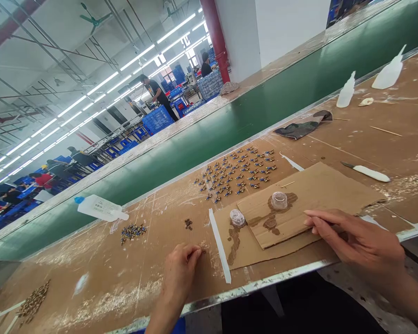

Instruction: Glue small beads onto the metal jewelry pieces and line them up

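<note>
My left hand [181, 266] is closed in a pinch low over the brown work surface. A tiny brown bit shows by its fingertips, too small to name. My right hand [358, 239] is closed too, thumb against the fingers, above the right part of a cardboard sheet [320, 185]; what it holds, if anything, is hidden. On that sheet sits a small clear round cup [279, 200] amid wet stains. Another clear round piece [237, 217] lies on the lower cardboard. Farther off, many small blue-and-gold pieces [235, 171] are spread out in rows.
Left of my left hand lie a small brown pile [188, 224], a blue-and-gold heap [133, 233], a white bottle [99, 207] and a larger brown pile [35, 299]. A knife [367, 172], dark cloth [303, 126] and squeeze bottle [346, 92] lie rightward. Beyond runs a green conveyor belt [209, 144].
</note>
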Demonstrator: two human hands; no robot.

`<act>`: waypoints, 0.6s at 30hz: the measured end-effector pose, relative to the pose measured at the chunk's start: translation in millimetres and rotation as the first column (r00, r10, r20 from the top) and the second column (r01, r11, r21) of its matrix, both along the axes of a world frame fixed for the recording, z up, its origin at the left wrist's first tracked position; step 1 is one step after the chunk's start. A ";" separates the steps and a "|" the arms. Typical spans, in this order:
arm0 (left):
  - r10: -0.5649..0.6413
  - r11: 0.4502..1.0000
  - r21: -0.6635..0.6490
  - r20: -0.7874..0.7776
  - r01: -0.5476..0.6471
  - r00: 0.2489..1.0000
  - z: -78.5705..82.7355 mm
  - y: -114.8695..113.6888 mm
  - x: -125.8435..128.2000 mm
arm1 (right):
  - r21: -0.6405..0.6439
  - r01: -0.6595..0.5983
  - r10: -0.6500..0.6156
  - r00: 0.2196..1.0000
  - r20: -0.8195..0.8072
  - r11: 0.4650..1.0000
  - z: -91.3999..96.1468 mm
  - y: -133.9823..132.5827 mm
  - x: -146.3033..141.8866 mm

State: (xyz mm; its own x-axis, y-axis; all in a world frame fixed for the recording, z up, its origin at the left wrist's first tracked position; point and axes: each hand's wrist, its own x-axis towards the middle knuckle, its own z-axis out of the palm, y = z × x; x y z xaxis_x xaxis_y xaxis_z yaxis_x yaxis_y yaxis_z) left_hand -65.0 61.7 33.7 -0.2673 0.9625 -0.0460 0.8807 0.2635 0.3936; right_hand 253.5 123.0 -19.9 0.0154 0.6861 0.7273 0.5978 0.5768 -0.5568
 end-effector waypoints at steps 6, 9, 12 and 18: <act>-0.042 0.991 0.134 0.074 0.031 0.996 -12.3 -17.6 -5.6 | -0.024 -0.006 0.006 1.000 -0.008 1.000 -7.0 -0.6 1.9; -0.062 0.978 0.206 0.096 0.041 0.993 -19.4 -25.0 -6.8 | -0.029 -0.002 0.003 1.000 0.021 1.000 -6.8 -0.7 1.6; -0.080 0.964 0.259 0.086 0.055 0.993 -25.3 -27.5 -8.0 | -0.043 -0.022 0.023 0.999 0.027 0.999 -5.7 -0.5 0.9; -0.110 0.957 0.276 0.045 0.093 0.993 -30.7 -27.9 -9.6 | -0.015 -0.004 0.005 0.999 0.051 1.000 -3.7 -0.7 1.8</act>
State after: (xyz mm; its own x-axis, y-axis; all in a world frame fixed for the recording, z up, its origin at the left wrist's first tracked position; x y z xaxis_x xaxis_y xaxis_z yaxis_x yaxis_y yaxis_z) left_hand -74.6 33.8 2.9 -0.1726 0.9625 0.2093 0.8702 0.0494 0.4903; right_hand 255.3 122.3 -23.6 -0.0248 0.6968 0.7168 0.6234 0.5714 -0.5338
